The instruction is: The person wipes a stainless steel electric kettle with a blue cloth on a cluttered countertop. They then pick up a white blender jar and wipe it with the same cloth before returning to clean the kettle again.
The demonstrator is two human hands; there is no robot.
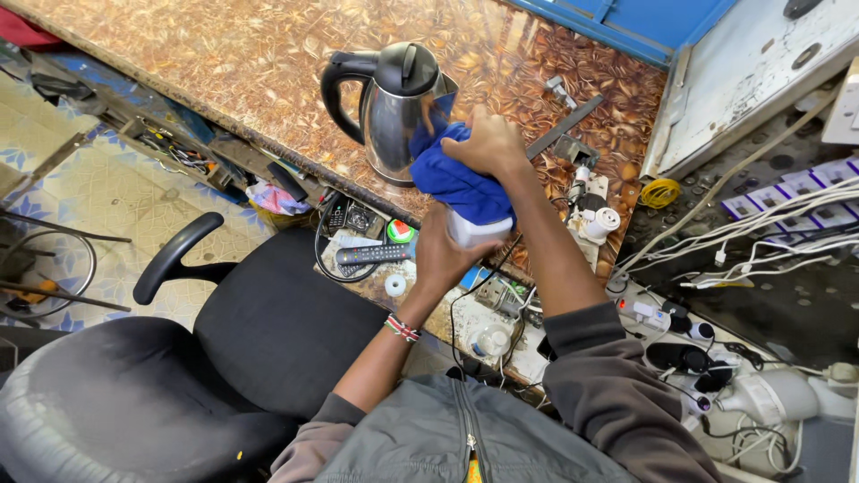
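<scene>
— Where is the white device (474,231), and which way does it run?

— It sits above the near edge of the patterned worktop (268,63), just in front of the steel kettle (394,112). Only its lower end shows, a pale rounded block. Its long axis seems to run from that end up and away toward the kettle, but the blue cloth (456,179) hides the rest, so the far end cannot be told.

— What does each hand do with it?

— The left hand (440,255) grips the white end from below, fingers wrapped round it. The right hand (488,143) lies on top, fingers curled and pressed into the blue cloth, which is bunched over the device's upper part.

— Does the cloth touch the kettle?

— A corner of it rises against the kettle's side, near the spout; whether it truly touches cannot be told.

— What lies around?

— Under the hands, on a lower shelf, a black remote control (371,255), a small white ring (395,284) and a round red and green object (400,232). To the right, a coil of yellow wire (660,192), a white socket fitting (598,222) and a tangle of white cables (769,228). A black office chair (224,358) stands to the left, close against the bench.

— Anything in the way?

— The kettle stands directly behind the cloth, and a dark metal bar (564,125) lies on the worktop just right of the right hand.
</scene>
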